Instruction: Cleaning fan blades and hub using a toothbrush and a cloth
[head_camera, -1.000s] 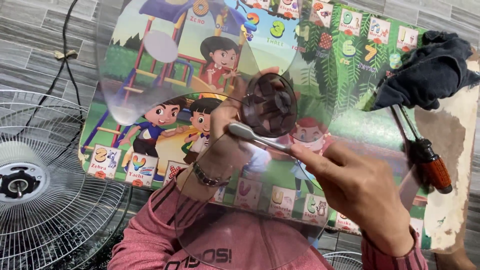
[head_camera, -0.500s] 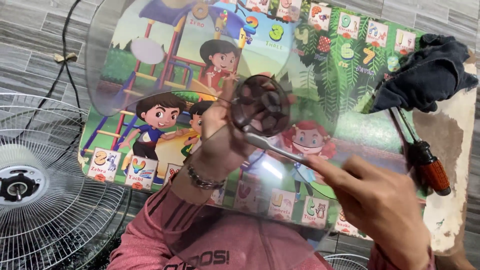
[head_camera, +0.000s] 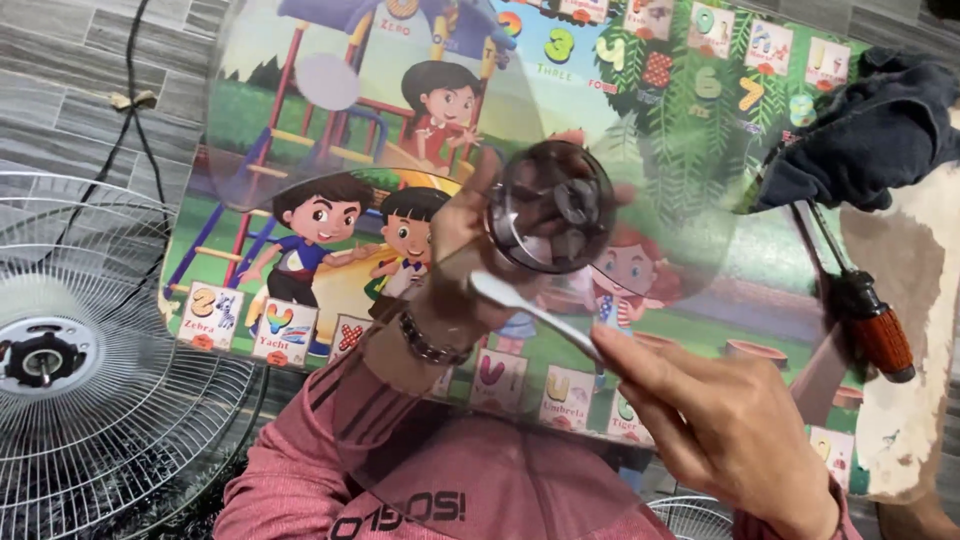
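Note:
My left hand (head_camera: 455, 245) holds a clear plastic fan blade (head_camera: 400, 150) up from behind, fingers wrapped around its dark hub (head_camera: 548, 208). My right hand (head_camera: 715, 435) grips the handle of a grey toothbrush (head_camera: 530, 312), whose head rests against the lower left edge of the hub. Both hands are seen through the see-through blade lobes. A metal bracelet sits on my left wrist, and pink striped sleeves cover both arms.
A colourful children's play mat (head_camera: 330, 230) lies on the grey tiled floor. A white wire fan guard with motor hub (head_camera: 45, 360) lies at left, with a black cable. A dark cloth (head_camera: 870, 130) and an orange-handled screwdriver (head_camera: 875, 335) lie at right.
The blade has tilted and turned a little in my left hand. The toothbrush head has slid from across the hub to its lower left edge, with my right hand moving down.

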